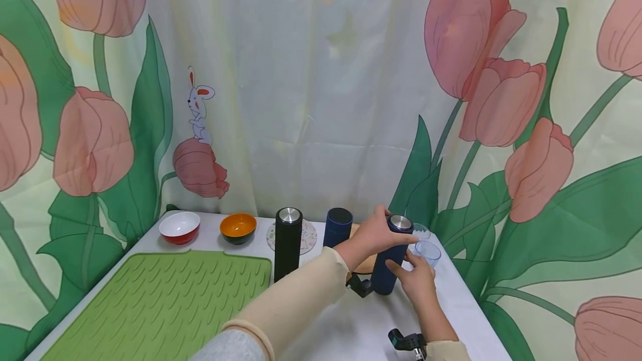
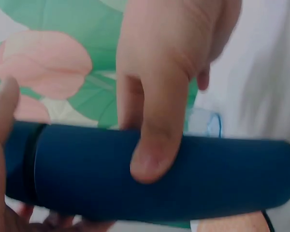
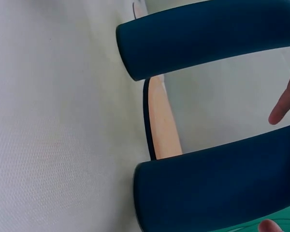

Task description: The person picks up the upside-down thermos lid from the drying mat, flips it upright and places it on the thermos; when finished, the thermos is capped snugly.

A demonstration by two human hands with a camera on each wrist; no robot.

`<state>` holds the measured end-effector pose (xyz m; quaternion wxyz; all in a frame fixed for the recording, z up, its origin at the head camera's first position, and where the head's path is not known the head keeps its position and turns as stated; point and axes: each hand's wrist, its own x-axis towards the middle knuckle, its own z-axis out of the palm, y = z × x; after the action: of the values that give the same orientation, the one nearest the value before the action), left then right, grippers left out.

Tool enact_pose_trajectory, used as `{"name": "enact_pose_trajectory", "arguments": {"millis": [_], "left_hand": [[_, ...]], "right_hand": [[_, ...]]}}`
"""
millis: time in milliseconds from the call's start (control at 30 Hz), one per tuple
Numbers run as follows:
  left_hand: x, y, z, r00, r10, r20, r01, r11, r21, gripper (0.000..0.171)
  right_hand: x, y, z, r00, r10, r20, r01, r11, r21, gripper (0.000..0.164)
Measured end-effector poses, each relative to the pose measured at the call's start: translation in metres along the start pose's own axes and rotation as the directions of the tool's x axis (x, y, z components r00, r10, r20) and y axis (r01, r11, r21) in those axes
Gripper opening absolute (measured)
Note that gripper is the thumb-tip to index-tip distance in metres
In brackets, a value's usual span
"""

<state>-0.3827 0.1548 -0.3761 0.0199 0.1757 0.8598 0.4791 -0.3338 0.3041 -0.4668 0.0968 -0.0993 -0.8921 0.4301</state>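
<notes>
In the head view a dark blue thermos with a steel-topped cap stands upright or nearly so at the table's right. My left hand holds it around the cap end. Lower down, my right hand grips its body, thumb on the near side. The left wrist view shows the right thumb pressed on the blue thermos, with left fingers about its cap. Only fingertips appear beside the held thermos in the right wrist view. Whether its base touches the table, I cannot tell.
Left of my hands stand a second blue thermos and a black thermos, near a patterned round mat. Behind the held thermos are a wooden board and clear glasses. A green mat, red-white bowl and orange-lined bowl lie left.
</notes>
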Motion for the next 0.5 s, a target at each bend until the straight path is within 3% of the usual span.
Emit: {"name": "enact_pose_trajectory", "arguments": {"millis": [67,167,400,500], "left_hand": [[-0.002,0.003,0.003,0.999,-0.020,-0.028,0.020,1.000,0.014,0.093],[-0.003,0.005,0.002,1.000,-0.003,-0.031,0.005,0.999,0.054,0.086],[0.006,-0.005,-0.011,0.986,0.113,0.123,-0.113,0.994,-0.014,0.058],[0.004,-0.004,-0.008,0.987,0.111,0.114,-0.110,0.994,-0.011,0.064]], "right_hand": [[0.001,-0.001,0.001,1.000,0.001,0.001,-0.001,1.000,0.003,0.096],[0.001,-0.002,0.002,1.000,-0.003,0.007,0.003,1.000,0.007,0.097],[0.003,0.001,0.000,1.000,-0.019,0.006,0.019,1.000,-0.003,0.097],[0.002,0.001,-0.001,1.000,-0.017,0.013,0.016,1.000,0.005,0.097]]}}
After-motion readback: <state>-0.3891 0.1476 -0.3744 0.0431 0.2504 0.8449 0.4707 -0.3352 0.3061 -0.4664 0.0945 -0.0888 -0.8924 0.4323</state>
